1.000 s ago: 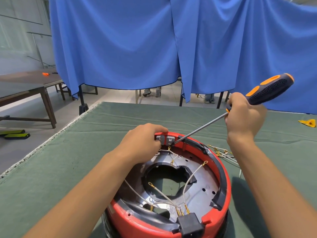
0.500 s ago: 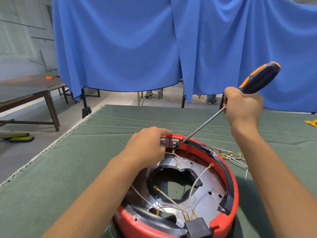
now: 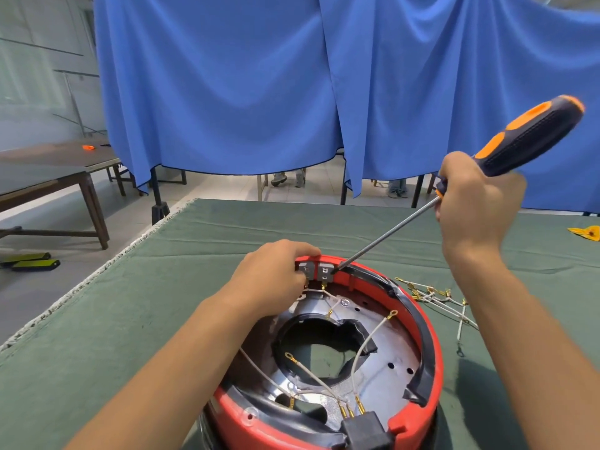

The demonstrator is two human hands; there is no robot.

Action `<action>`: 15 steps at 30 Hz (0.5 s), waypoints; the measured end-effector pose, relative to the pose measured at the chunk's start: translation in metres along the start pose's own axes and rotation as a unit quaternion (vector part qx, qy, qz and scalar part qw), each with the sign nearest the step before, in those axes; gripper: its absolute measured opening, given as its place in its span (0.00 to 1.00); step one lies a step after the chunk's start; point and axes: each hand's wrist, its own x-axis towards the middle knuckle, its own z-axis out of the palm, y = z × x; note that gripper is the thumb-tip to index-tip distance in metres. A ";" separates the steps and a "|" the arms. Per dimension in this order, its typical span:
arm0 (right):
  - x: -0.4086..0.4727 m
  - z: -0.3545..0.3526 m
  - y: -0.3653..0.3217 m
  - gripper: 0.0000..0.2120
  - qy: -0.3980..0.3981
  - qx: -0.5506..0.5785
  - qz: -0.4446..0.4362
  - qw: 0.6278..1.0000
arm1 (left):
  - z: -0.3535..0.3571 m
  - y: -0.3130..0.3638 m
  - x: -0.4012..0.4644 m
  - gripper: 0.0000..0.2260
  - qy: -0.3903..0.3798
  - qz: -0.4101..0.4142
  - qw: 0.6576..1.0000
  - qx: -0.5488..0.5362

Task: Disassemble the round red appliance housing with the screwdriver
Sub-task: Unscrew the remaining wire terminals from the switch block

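Observation:
The round red appliance housing (image 3: 435,362) stands open-side up at the table's near edge, showing a silver inner plate, black trim and white wires with gold terminals. My left hand (image 3: 276,280) grips the housing's far rim beside two small grey terminal blocks (image 3: 319,272). My right hand (image 3: 477,206) grips the screwdriver (image 3: 526,138), which has a black and orange handle. Its long metal shaft slants down to the left, and the tip sits against the right grey block at the rim.
A green cloth (image 3: 113,336) covers the table. Loose white wires with gold terminals (image 3: 435,297) lie right of the housing. A yellow scrap (image 3: 586,232) lies far right. Blue curtains (image 3: 292,86) hang behind; a wooden table (image 3: 48,170) stands at left.
The screwdriver handle has swung a little up and to the right while its tip stays at the grey block. My left hand keeps its hold on the rim.

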 end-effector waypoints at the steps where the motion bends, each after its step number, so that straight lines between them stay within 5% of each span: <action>1: -0.006 0.000 0.000 0.14 -0.005 -0.001 -0.009 1.000 | 0.000 0.000 0.000 0.22 0.001 -0.002 1.000 0.000; 15: -0.038 -0.002 0.000 0.15 -0.033 0.069 -0.086 0.993 | -0.001 0.002 -0.002 0.23 -0.002 -0.007 1.000 0.001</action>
